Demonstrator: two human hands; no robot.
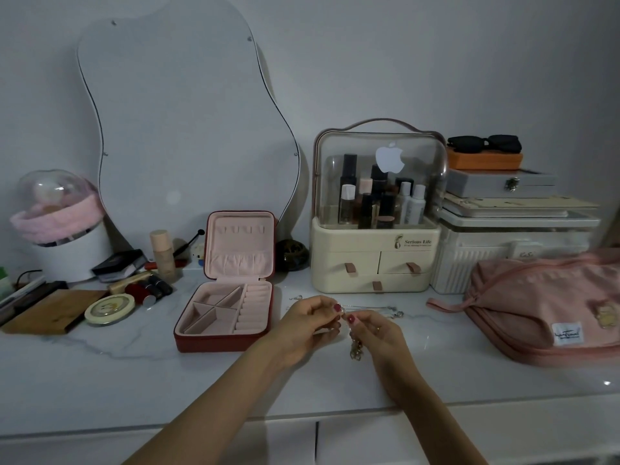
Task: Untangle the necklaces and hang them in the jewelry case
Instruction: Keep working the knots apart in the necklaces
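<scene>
Marble counter [134, 347], necklaces [355, 344] pinched between fingers [337, 308]

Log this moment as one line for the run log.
left hand: pinches necklace | right hand: pinches necklace | jewelry case: open, no necklace hung

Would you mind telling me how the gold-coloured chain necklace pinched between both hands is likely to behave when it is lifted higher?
The gold-coloured chain necklace will probably stay floppy: its free part hangs limp below the right hand. It looks light, since the fingertips of the left hand suffice. It may snag on the thin silver chains lying just behind.
</scene>
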